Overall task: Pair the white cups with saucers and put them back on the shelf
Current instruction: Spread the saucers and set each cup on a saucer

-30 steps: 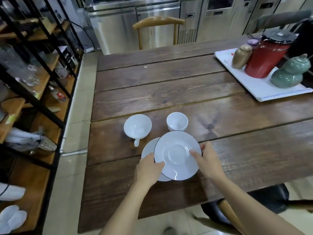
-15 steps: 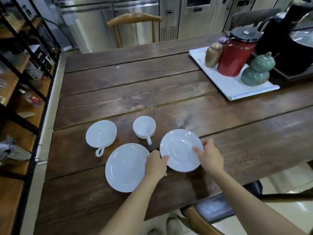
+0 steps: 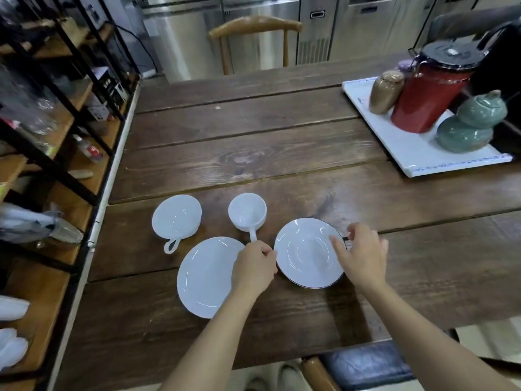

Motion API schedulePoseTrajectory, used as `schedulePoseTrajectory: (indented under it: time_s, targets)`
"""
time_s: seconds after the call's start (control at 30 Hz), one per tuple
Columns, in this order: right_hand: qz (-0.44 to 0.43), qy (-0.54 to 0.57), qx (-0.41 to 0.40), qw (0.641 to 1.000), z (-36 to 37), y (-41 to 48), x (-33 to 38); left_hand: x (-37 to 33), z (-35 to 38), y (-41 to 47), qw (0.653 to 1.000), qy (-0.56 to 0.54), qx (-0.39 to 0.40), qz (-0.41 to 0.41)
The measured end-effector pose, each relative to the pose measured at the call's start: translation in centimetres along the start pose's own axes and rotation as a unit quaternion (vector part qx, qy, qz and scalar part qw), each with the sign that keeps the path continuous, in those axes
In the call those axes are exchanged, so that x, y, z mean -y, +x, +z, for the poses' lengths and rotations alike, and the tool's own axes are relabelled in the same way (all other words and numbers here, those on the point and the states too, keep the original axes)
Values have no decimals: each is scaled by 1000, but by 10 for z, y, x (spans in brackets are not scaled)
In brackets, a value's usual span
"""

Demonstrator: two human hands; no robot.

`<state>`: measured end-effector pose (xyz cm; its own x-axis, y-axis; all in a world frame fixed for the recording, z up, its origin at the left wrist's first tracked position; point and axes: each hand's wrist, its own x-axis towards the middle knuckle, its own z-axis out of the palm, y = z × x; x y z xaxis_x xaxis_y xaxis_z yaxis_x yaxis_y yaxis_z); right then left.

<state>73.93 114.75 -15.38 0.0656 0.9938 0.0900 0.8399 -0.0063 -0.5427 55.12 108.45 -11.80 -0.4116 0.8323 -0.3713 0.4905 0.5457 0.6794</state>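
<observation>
Two white cups stand on the wooden table (image 3: 282, 142): a wide cup (image 3: 176, 217) at the left and a small cup (image 3: 247, 211) whose handle points toward me. In front of them lie a plain white saucer (image 3: 205, 277) and, to its right, a dark-rimmed saucer (image 3: 307, 252), flat on the table. My left hand (image 3: 255, 266) is curled between the small cup's handle and the rimmed saucer's left edge; its fingertips are hidden. My right hand (image 3: 363, 255) hovers over that saucer's right rim with fingers spread and blurred, thumb over the plate.
A black-framed wooden shelf (image 3: 56, 170) with glassware runs along the table's left side. A white tray (image 3: 408, 153) at the right carries a red jar (image 3: 428, 97), a brown jar and a green gourd pot (image 3: 470, 122). A wooden chair (image 3: 253, 26) stands at the far side.
The rimmed saucer, lifted off the other saucer a second ago, has moved right and now lies flat beside it. My right fingers have spread apart at its rim.
</observation>
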Motion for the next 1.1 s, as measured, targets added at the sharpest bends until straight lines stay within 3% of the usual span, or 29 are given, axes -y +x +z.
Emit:
schedulePoseTrajectory:
  time_s: [0.1,0.17,0.23,0.4,0.57,0.83,1.1]
  targets:
    - [-74,13,16,997,0,13,21,-2,-26,6,984,-35,-162,71]
    - [-102,9,48,994,6,21,39,-1,-42,18,973,-48,-200,102]
    - [-111,6,95,989,15,25,57,2,-52,34,980,-40,-165,101]
    - [-138,9,221,965,43,30,94,21,-64,63,996,-16,4,84]
    - [-129,51,309,941,61,32,117,31,-59,78,991,-48,83,91]
    - [-137,240,263,924,51,34,124,19,-55,81,983,-134,51,111]
    - [-92,227,216,945,5,11,75,-5,-31,56,978,-83,115,156]
